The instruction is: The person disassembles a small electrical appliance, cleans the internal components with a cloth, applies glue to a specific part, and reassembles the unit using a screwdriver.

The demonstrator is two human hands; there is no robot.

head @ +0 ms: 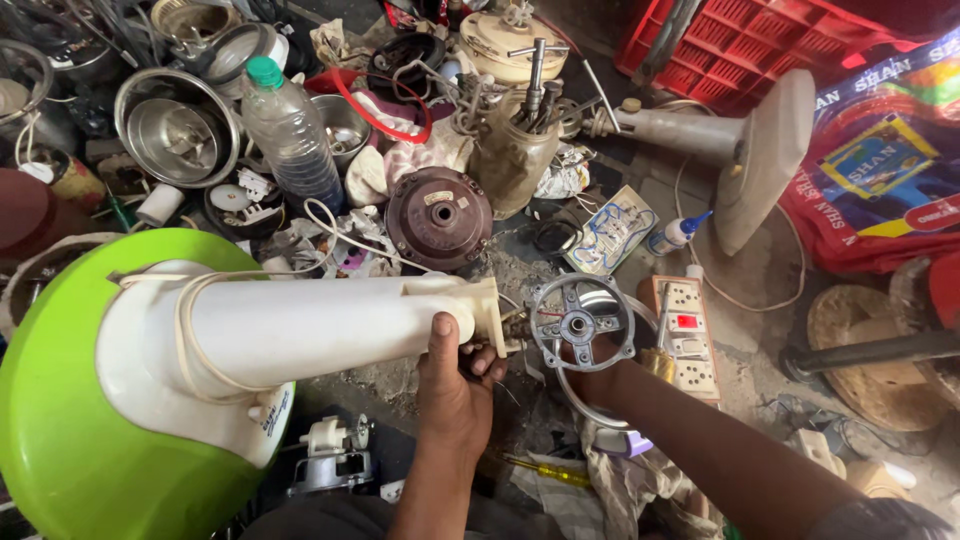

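Even, soft daylight fills the scene, bright enough to show colours plainly. Shadows are weak and short. Glare sits on the steel bowl (177,127), and left of it the edges bend from the wide lens. Focus is mostly sharp, softening towards the corners.

Left hand (455,375) gripping, thumb up; right hand (600,375) mostly hidden.

Green fan base (70,440), white stand column (300,325), red crate (740,40).
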